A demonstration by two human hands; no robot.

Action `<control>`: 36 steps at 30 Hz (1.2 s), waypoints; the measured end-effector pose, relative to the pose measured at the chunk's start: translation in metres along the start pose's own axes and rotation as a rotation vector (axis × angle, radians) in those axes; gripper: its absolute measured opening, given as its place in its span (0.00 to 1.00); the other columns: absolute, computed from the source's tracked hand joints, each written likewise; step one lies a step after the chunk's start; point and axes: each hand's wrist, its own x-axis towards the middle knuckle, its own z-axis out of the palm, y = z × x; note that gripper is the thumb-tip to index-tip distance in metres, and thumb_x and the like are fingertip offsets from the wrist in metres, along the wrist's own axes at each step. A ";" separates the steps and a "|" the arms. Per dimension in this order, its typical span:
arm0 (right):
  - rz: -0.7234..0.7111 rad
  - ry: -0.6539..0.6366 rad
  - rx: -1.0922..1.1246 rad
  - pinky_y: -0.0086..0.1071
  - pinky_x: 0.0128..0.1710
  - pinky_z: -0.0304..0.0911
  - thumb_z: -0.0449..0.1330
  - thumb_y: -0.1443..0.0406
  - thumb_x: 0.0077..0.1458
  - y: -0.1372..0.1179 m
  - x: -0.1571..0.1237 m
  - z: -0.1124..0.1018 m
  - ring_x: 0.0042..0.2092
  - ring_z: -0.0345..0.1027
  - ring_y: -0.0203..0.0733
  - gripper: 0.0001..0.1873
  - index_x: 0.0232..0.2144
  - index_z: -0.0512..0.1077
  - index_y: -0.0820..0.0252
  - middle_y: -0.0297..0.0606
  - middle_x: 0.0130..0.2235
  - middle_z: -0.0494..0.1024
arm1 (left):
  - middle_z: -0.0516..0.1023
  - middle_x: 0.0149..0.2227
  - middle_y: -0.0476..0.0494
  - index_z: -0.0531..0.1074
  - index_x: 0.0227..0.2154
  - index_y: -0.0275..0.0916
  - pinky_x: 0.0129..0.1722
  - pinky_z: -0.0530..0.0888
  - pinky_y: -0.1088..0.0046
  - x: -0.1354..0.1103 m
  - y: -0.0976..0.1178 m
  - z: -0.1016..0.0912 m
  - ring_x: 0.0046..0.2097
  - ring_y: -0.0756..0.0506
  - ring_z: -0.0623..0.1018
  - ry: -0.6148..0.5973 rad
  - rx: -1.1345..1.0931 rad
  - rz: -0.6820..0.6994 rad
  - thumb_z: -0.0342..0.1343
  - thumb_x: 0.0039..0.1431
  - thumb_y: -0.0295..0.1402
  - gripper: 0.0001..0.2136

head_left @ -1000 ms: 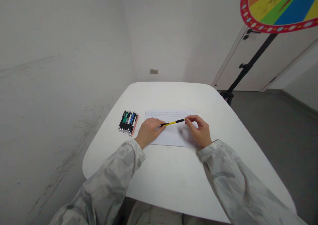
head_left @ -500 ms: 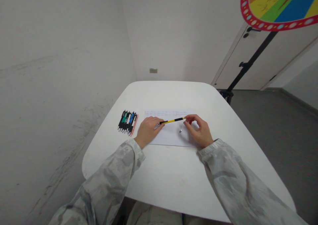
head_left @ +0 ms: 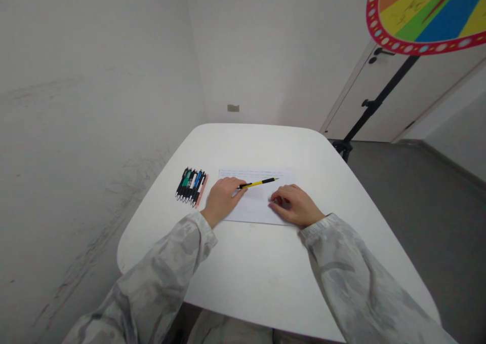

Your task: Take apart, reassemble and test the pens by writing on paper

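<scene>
My left hand (head_left: 223, 198) is closed on the rear part of a yellow and black pen (head_left: 258, 183), held above a sheet of paper (head_left: 248, 209). The pen points right, and a thin bare tip sticks out of its black grip end. Over the right half of the paper, my right hand (head_left: 298, 205) has thumb and fingers pinched low on a small silver pen tip (head_left: 274, 200), which is mostly hidden by the fingers. Rows of writing run along the paper's far edge.
To the left of the paper, several pens (head_left: 192, 186) lie side by side on the white table (head_left: 261, 273). A wall stands close along the left. Behind the table's right side is a colourful wheel (head_left: 429, 17) on a black stand (head_left: 374, 106).
My right hand has moved from the pen's front end down and left to the small silver piece on the paper, closing its fingers there. My left hand still holds the pen.
</scene>
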 end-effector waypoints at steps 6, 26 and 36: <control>0.044 0.021 0.048 0.41 0.43 0.64 0.62 0.60 0.70 0.005 0.000 0.002 0.33 0.71 0.44 0.08 0.38 0.79 0.54 0.35 0.30 0.77 | 0.85 0.45 0.44 0.78 0.49 0.41 0.50 0.76 0.59 0.000 0.000 -0.001 0.47 0.40 0.82 0.000 0.002 -0.006 0.60 0.75 0.35 0.07; 0.235 0.533 0.096 0.45 0.44 0.72 0.64 0.57 0.69 0.008 -0.001 0.006 0.41 0.78 0.50 0.08 0.44 0.81 0.52 0.41 0.41 0.85 | 0.86 0.46 0.44 0.80 0.49 0.42 0.48 0.76 0.60 0.000 -0.001 -0.004 0.47 0.41 0.82 -0.012 0.064 0.004 0.60 0.75 0.35 0.06; 0.140 0.509 0.097 0.48 0.47 0.72 0.63 0.60 0.70 0.003 0.004 0.007 0.41 0.78 0.50 0.05 0.45 0.79 0.51 0.39 0.38 0.83 | 0.86 0.46 0.44 0.80 0.48 0.42 0.49 0.75 0.59 0.001 0.001 -0.007 0.48 0.40 0.81 -0.016 0.086 0.001 0.60 0.74 0.34 0.06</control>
